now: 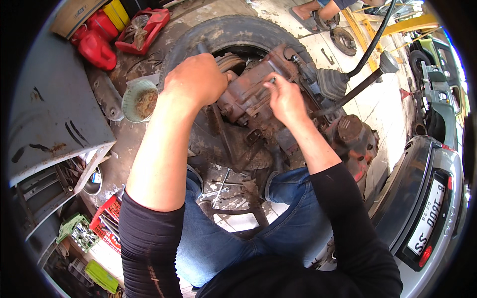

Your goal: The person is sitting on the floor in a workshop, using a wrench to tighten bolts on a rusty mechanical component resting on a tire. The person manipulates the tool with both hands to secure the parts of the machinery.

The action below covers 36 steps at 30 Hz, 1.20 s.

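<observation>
A rusty brown gearbox point(263, 79) rests over a large tyre point(238, 27) in front of me. My left hand point(196, 79) is closed in a fist at its left end, beside a round metal drum point(231, 63). A grey rod-like tip point(201, 47) shows just above that fist; what the fingers grip is hidden. Over the gearbox casing, my right hand point(288, 102) is closed in a pinch. Something small and dark shows at its fingertips, too small to name. A rubber boot point(332, 83) with a long black lever point(372, 49) rises from the gearbox's right side.
A tub of brown residue point(140, 101) stands left of the tyre, near red jerrycans point(97, 49) and a red tray point(144, 32). Spanners point(221, 188) lie between my legs. A reddish housing point(350, 139) sits right, before a silver car point(427, 208). Another person's hand point(325, 22) is far off.
</observation>
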Available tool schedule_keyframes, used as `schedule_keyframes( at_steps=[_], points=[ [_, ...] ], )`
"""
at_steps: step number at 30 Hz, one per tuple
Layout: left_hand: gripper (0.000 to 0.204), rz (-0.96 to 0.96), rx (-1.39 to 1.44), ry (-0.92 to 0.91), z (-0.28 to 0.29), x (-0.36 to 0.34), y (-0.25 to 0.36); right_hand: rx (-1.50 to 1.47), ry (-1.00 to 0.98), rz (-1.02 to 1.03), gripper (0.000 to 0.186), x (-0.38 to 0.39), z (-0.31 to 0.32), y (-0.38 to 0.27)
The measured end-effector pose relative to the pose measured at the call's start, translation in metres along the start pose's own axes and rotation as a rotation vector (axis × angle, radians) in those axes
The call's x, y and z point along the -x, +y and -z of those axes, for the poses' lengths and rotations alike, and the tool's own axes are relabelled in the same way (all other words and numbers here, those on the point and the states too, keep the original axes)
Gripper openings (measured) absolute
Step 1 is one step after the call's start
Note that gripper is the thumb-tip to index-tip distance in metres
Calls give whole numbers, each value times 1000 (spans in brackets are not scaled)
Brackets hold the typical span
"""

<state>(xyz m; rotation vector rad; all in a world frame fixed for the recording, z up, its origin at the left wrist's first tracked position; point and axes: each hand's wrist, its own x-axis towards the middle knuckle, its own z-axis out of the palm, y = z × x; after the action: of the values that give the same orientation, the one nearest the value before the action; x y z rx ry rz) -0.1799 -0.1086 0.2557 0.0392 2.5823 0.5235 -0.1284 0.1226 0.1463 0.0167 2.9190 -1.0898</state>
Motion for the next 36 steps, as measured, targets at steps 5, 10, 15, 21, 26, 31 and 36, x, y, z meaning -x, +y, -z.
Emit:
schedule_keyframes(
  at_steps=[5, 10, 15, 21, 26, 31, 36],
  points=[
    [61, -17, -4, 15, -2, -1, -4, -147, -21, 53, 9, -5, 8, 7],
    [60, -10, -3, 0, -1, 1, -1, -28, 28, 35, 10, -7, 18, 6],
    [61, -1, -19, 25, -5, 2, -6, -1, -69, 79, 10, 2, 13, -4],
    [62, -6, -24, 15, -3, 2, -1, 0, -61, 107, 10, 9, 12, -2],
    [60, 3, -16, 4, -1, 2, -2, -27, -35, 166, 10, 10, 8, -2],
    [59, -1, -8, 5, 0, 4, -2, -26, -125, 150, 8, 5, 14, 4],
    [58, -13, -6, 10, -1, 3, -3, -21, -127, 235, 7, 4, 13, 13]
  ],
)
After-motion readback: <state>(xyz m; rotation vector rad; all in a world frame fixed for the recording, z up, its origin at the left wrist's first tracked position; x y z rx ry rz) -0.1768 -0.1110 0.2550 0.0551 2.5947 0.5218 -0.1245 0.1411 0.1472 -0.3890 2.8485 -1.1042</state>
